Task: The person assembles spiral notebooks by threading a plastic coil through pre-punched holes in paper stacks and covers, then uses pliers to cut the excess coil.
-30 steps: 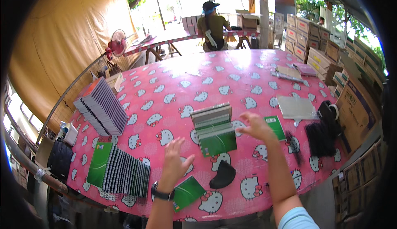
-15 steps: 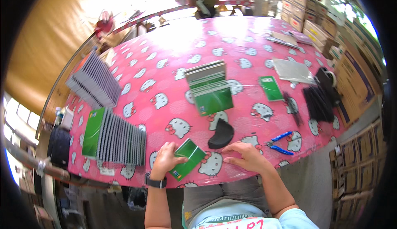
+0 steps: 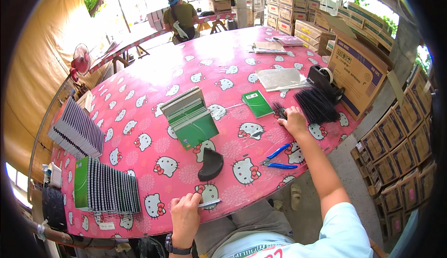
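My right hand [image 3: 293, 120] reaches out to the right side of the pink cartoon-cat tablecloth [image 3: 153, 104], its fingers curled on a small black binding coil [image 3: 278, 110] beside a pile of black coils [image 3: 317, 104]. My left hand [image 3: 185, 213] rests at the table's near edge, closed on a thin silver stick [image 3: 208, 204]. A single green notebook [image 3: 257, 103] lies left of my right hand. A slanted stack of green notebooks [image 3: 192, 120] sits mid-table.
Blue-handled pliers [image 3: 279, 158] and a black curved pad [image 3: 211, 164] lie near the front. Rows of bound notebooks [image 3: 109, 190] and a grey stack [image 3: 77, 132] stand at left. A tape dispenser [image 3: 326, 78], clear sleeves [image 3: 279, 78] and cardboard boxes [image 3: 356, 67] are at right. A person [image 3: 179, 15] stands beyond the table.
My right hand has moved from the near edge out to the black coils. The small green notebook that was by my left hand is no longer in view; that hand now grips a thin stick.
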Demonstrator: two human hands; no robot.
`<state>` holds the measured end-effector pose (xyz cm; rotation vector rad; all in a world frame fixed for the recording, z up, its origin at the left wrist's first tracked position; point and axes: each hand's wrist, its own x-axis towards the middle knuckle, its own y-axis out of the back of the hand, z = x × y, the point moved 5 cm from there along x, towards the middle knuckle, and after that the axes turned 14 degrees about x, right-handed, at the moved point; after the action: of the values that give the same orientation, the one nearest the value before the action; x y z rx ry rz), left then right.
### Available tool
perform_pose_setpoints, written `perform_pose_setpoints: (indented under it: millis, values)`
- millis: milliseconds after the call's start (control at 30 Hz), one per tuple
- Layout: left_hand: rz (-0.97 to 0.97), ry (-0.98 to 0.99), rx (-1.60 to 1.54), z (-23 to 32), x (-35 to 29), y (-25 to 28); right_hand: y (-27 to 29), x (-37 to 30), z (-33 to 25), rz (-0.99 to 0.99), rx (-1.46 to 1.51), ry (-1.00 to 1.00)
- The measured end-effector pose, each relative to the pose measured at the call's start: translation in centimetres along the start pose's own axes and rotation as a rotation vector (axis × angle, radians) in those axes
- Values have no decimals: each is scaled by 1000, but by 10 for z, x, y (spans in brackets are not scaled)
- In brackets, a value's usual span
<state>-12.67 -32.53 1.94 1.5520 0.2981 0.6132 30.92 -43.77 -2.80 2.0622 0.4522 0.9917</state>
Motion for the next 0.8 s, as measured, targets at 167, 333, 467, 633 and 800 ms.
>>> perform_pose_setpoints:
  millis: [167, 333, 467, 633, 800]
  values:
    - [128, 62, -16, 16, -2, 19, 0, 15, 26, -79, -334, -26]
    - [231, 94, -61, 9, -13, 3, 48, 27, 9, 36, 198, -236]
    - [325, 115, -95, 12, -12, -2, 78, -10, -80, -48, 666, 19]
    - [403, 129, -56, 10, -22, -12, 40, -108, -221, -822, 904, 263]
    - [410, 118, -25, 12, -23, -9, 14, -136, -237, -593, 935, 114]
